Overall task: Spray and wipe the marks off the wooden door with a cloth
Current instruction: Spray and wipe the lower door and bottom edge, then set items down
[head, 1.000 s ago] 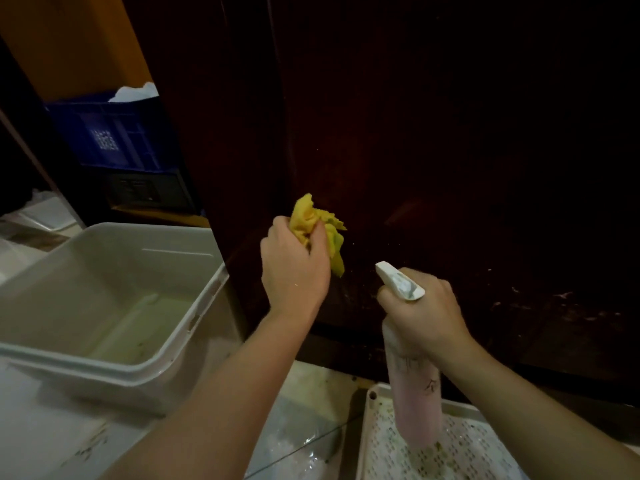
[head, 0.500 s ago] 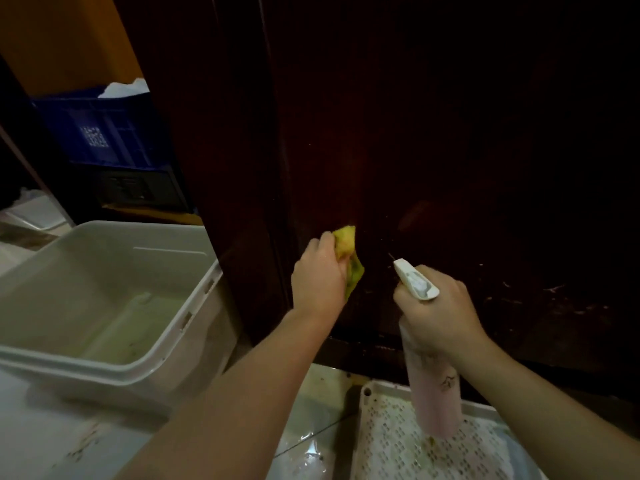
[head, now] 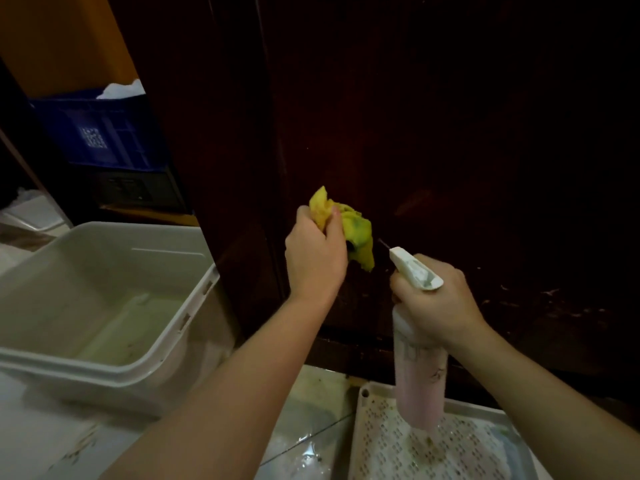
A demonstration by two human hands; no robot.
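- Fingers: the left hand (head: pixel 313 252) has its fingers curled tight around a bunched yellow cloth (head: pixel 349 228), held up against the wooden door (head: pixel 433 140); the right hand (head: pixel 434 301) has its fingers wrapped around the neck of the spray bottle (head: pixel 419 372), nozzle aimed at about 11 o'clock toward the door.
- The wooden door fills the frame from 12 to 3 o'clock, dark and glossy; pale scuffs and flecks (head: pixel 550 299) remain low at 3 o'clock, so I judge the wiping is only partly done.
- The cloth sits at centre and shows dark green-grey soiling, which suggests some marks have already been lifted.
- Left to do, by my reading: spray and wipe the right-hand scuffs.
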